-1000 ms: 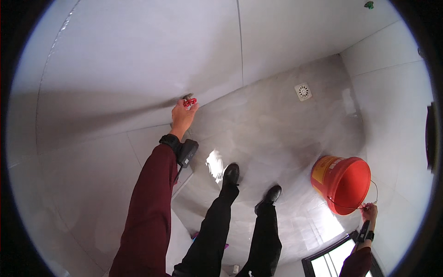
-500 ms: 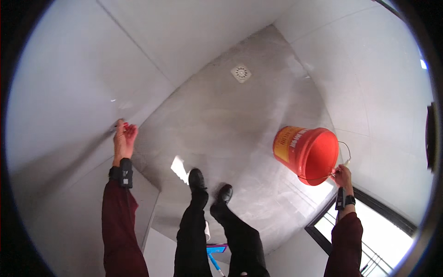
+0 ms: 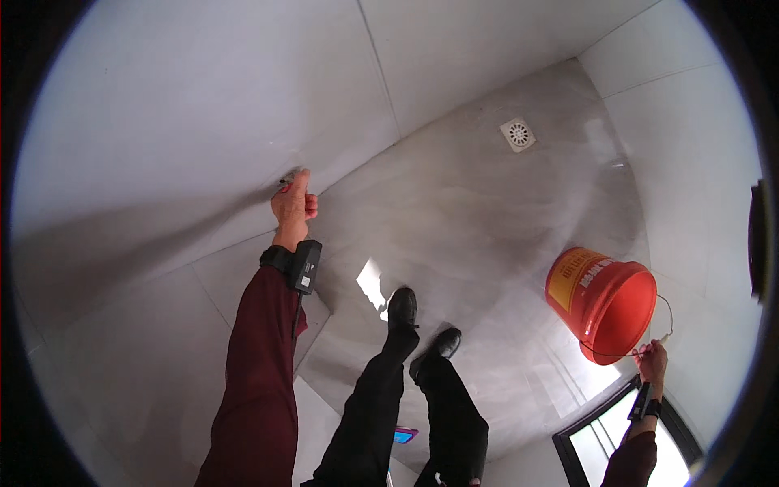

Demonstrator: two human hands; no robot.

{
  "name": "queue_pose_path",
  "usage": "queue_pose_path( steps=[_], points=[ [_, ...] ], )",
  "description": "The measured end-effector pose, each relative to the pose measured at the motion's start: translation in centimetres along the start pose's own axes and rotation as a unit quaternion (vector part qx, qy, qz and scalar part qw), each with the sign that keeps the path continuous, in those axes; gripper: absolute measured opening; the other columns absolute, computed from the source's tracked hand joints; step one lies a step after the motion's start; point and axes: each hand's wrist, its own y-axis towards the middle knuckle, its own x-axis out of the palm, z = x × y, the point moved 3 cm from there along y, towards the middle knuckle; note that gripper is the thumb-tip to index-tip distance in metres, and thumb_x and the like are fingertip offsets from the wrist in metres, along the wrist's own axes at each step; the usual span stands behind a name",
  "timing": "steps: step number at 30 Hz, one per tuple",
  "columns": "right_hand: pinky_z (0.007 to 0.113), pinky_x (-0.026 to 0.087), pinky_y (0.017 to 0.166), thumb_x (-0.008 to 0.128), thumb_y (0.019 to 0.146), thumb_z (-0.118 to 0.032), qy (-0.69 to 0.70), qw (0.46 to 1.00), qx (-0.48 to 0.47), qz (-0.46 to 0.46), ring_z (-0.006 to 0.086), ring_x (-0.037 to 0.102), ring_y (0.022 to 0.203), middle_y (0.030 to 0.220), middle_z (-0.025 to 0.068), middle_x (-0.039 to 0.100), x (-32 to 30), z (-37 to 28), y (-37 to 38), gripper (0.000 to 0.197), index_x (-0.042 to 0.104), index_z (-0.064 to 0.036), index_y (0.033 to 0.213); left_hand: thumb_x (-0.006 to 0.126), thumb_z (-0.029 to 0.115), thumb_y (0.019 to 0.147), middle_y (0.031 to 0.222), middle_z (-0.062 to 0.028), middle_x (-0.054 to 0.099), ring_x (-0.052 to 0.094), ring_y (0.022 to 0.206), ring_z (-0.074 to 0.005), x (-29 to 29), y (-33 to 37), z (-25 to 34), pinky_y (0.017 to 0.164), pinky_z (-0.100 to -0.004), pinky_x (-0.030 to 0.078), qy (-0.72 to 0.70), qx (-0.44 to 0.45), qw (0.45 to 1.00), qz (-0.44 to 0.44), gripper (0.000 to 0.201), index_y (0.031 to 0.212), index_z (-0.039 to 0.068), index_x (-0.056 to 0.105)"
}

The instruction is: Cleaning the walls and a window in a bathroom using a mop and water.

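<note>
My left hand (image 3: 294, 207) reaches to the left wall with its fingers closed around a small metallic piece with a bit of red (image 3: 286, 180). The hand covers most of that piece, and I cannot tell its kind. On the right, my right hand (image 3: 651, 364) grips the thin wire handle (image 3: 667, 308) of a red plastic bucket (image 3: 599, 300) with a yellow label. The bucket is tilted, its mouth facing me and to the right. From here, its visible inside shows bare red.
A white square floor drain (image 3: 518, 135) lies in the grey floor (image 3: 471, 195) near the far corner. Pale walls (image 3: 203, 89) enclose the floor. My black shoes (image 3: 402, 308) stand near a bright sunlit patch. A blue and purple object (image 3: 405, 435) shows behind my legs, and a black-framed window (image 3: 568, 450) at lower right.
The view has swung left, shifting the drain, bucket and my feet rightward in the picture. My left hand stays at the wall fitting and my right hand keeps the bucket's handle.
</note>
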Motion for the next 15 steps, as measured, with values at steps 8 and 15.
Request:
queue_pose_path(
  steps=[8, 15],
  points=[
    [0.058, 0.040, 0.080, 0.049, 0.080, -0.014, -0.082, 0.990, -0.080, -0.087, 0.0197, 0.050, 0.056, 0.057, 0.0041, 0.045, -0.8, 0.5, 0.3, 0.014, 0.048, -0.0107, 0.067, 0.049, 0.041, 0.079, 0.064, 0.0003, 0.051, 0.051, 0.057, -0.0125, 0.8, 0.7, -3.1, 0.052, -0.0260, 0.041, -0.161, 0.093, 0.966, -0.183, 0.027, 0.073, 0.015, 0.048],
    [0.036, 0.051, 0.056, 0.050, 0.078, -0.009, -0.144, 0.988, -0.038, -0.049, 0.0246, 0.058, 0.060, 0.066, 0.0144, 0.056, 1.7, -0.3, 1.6, 0.014, 0.051, 0.0023, 0.070, 0.058, 0.044, 0.075, 0.068, -0.0009, 0.050, 0.045, 0.060, -0.0124, -0.2, 1.9, -3.9, 0.054, -0.0239, 0.035, -0.316, 0.006, 0.931, -0.183, 0.034, 0.074, 0.011, 0.049]
  ],
)
